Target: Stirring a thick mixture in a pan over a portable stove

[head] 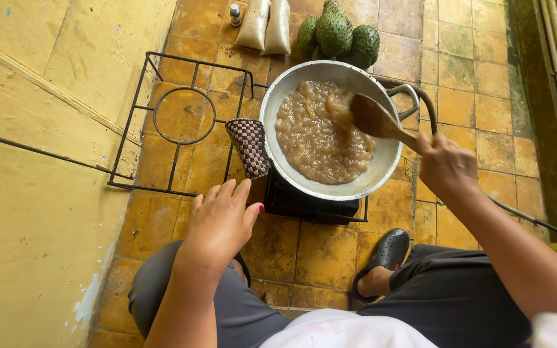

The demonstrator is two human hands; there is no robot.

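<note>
So the right hand (pixel 445 164) is wrapped tight around the handle of a long brown wooden spatula (pixel 374 118), held at a slant so the flat blade digs into the far side of the thick lumpy brown paste (pixel 317 138), probably so it can scrape along the pan wall. That paste fills the wide round dull-metal pan (pixel 291 87), which sits on the right burner of a low black wire-frame stove (pixel 162 116) on the yellowed tile floor. The left hand (pixel 222 219) holds nothing, fingers loosely spread, hovering just short of the brown-and-white checkered woven pot holder (pixel 248 147) draped on the pan's near-left rim, looks like it's there to keep heat off the hand. Spiky green fruits (pixel 338 33) and two pale bags (pixel 265 24) are parked behind the pan, out of the way.
</note>
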